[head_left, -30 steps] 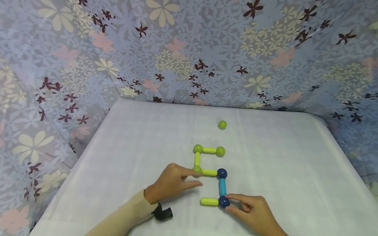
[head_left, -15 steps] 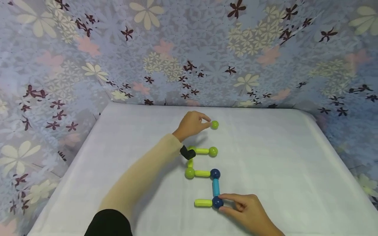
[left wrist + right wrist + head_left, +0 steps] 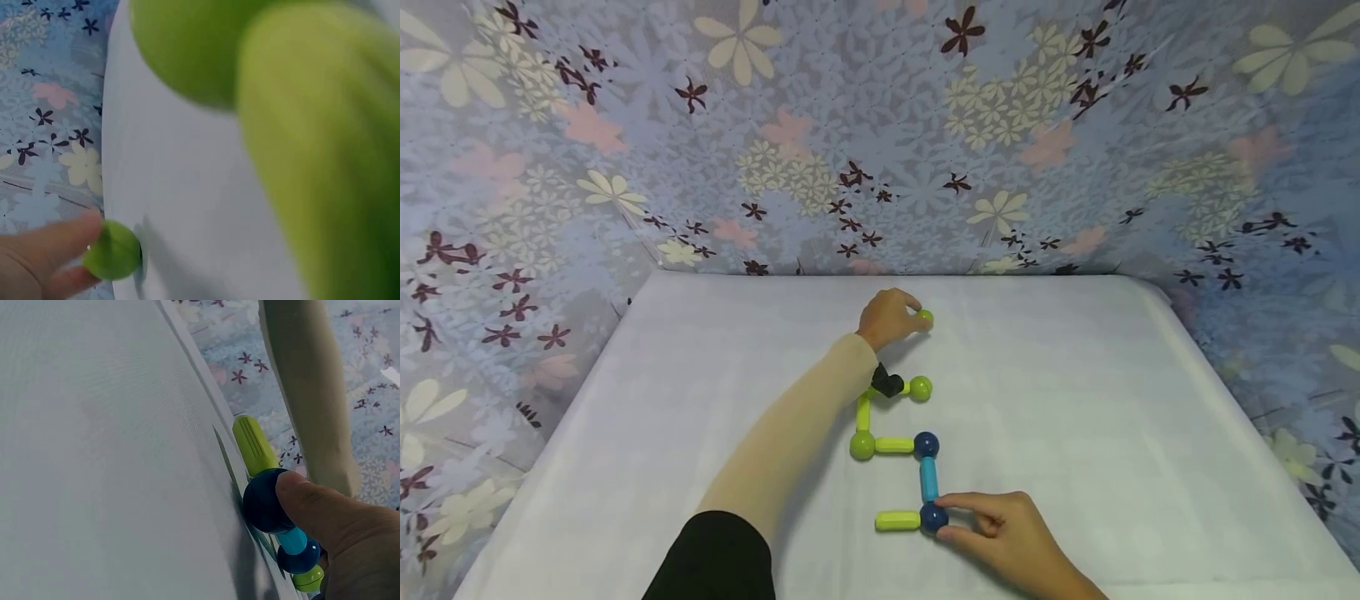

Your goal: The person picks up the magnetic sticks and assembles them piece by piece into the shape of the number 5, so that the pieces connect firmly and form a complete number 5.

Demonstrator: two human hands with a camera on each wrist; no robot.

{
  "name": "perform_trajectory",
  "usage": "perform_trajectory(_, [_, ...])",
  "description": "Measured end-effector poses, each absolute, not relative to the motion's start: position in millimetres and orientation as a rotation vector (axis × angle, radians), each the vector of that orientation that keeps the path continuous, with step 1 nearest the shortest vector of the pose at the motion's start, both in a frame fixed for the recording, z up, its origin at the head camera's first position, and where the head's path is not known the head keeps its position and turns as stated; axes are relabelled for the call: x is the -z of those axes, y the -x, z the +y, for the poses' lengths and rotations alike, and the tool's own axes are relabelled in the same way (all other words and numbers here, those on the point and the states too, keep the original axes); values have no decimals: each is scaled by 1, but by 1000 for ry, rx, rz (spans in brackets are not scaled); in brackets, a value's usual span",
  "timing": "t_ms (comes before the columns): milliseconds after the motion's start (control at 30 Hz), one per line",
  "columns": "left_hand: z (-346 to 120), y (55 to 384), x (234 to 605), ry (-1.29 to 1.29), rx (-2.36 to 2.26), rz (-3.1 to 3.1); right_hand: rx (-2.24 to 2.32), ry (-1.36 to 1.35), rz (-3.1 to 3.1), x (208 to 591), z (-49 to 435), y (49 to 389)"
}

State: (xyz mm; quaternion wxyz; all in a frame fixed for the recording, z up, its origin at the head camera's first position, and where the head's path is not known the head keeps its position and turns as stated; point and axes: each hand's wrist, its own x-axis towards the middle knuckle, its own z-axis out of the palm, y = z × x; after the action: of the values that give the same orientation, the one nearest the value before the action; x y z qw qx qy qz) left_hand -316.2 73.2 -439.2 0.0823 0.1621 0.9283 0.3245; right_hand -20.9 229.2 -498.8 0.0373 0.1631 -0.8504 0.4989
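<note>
At the far part of the table, my left hand (image 3: 887, 319) pinches a loose green ball (image 3: 927, 318); the left wrist view shows the ball (image 3: 114, 251) between finger and thumb. My right hand (image 3: 1003, 533) grips a dark blue ball (image 3: 934, 518) at the near end of a joined zigzag of balls and rods. From that ball a yellow-green rod (image 3: 897, 521) points left, its other end free. A light blue rod (image 3: 928, 480) leads up to a second dark blue ball (image 3: 927, 445). Yellow-green rods and green balls (image 3: 862, 445) continue the shape, partly hidden by my left wrist.
A white cloth covers the table (image 3: 1075, 400), with flowered fabric (image 3: 880, 133) hanging behind it and at the sides. My left forearm (image 3: 782, 433) reaches across beside the zigzag. A small black piece (image 3: 887, 382) on that wrist hangs over the upper rod.
My left hand has left the middle green ball, reached to the far loose green ball and taken hold of it. The right hand keeps its grip on the dark blue ball.
</note>
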Motion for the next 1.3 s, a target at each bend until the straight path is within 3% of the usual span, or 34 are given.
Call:
perform_trajectory(300, [73,315,443,-553,-924,2811,-1522,-518,-2601,498,227,22])
perform_trajectory(600, [55,292,415,-623,-958,2820,-1490,-518,-2620,498,225,28])
perform_trajectory(833, [6,219,411,-805,-1219,2670,-1443,-436,-2683,500,225,20])
perform_trajectory(1100, [-85,123,453,-857,-1401,2425,-1503,-360,-2751,499,220,17])
perform_trajectory(1300, [-109,84,483,-893,-1421,2358,-1453,-360,-2687,500,218,21])
